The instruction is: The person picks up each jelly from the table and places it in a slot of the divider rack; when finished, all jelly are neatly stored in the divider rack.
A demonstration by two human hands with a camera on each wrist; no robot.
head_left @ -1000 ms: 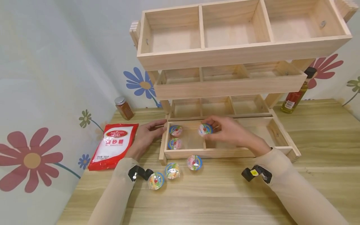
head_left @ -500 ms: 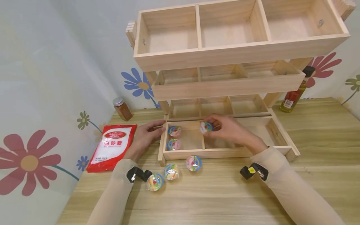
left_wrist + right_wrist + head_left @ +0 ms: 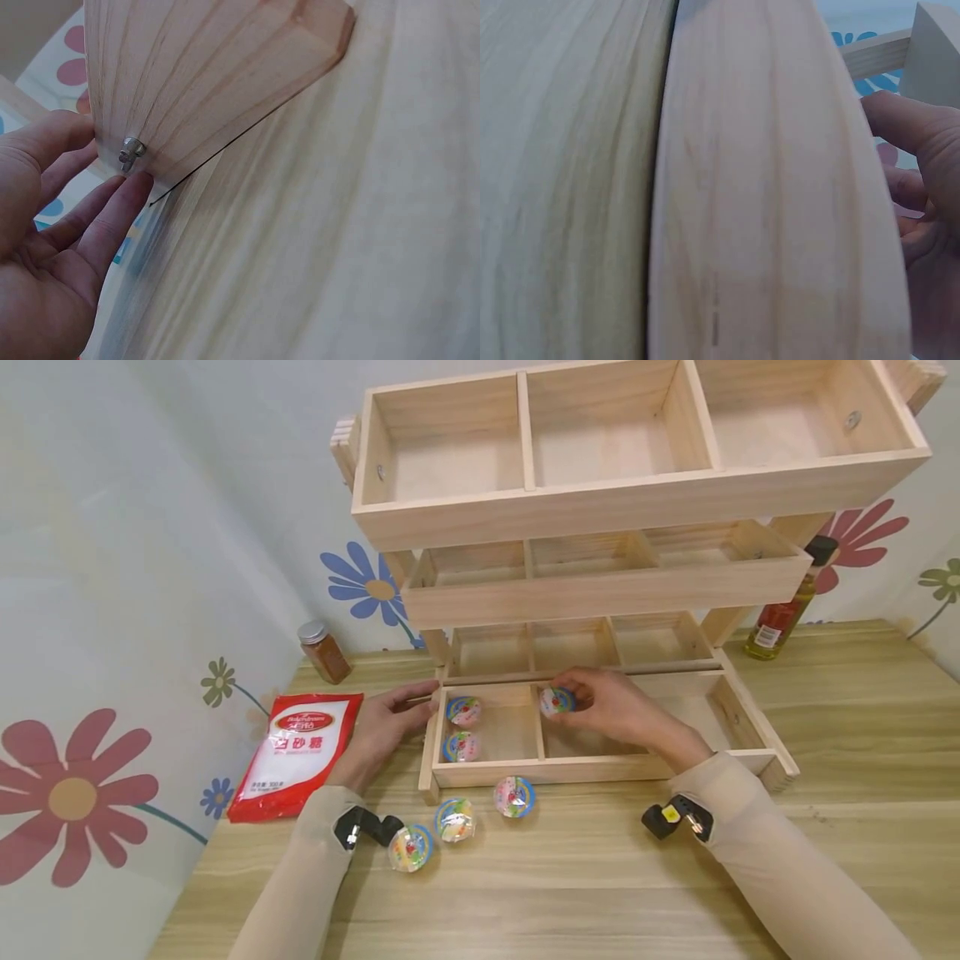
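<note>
In the head view my right hand (image 3: 618, 706) pinches a jelly cup (image 3: 557, 701) with a blue-rimmed lid, just right of the first divider in the bottom tray (image 3: 600, 768) of a wooden rack. The right wrist view has the tray's front board hiding what those fingers hold. Two more jelly cups, a back one (image 3: 463, 711) and a front one (image 3: 461, 746), sit in the tray's left compartment. My left hand (image 3: 386, 727) touches the rack's left end; in the left wrist view its extended fingers (image 3: 112, 217) rest by a metal bolt (image 3: 130, 150) on the side board.
Three jelly cups, a right one (image 3: 514, 797), a middle one (image 3: 454, 820) and a left one (image 3: 410, 848), lie before the rack. A sugar bag (image 3: 300, 756) and a spice jar (image 3: 325, 652) stand left, an oil bottle (image 3: 787, 610) right. Upper tiers (image 3: 637, 485) overhang the bottom tray.
My right hand has shifted slightly right with the jelly cup, from over the divider to the middle compartment's side. The left hand stays at the rack's end. The view has drifted a little.
</note>
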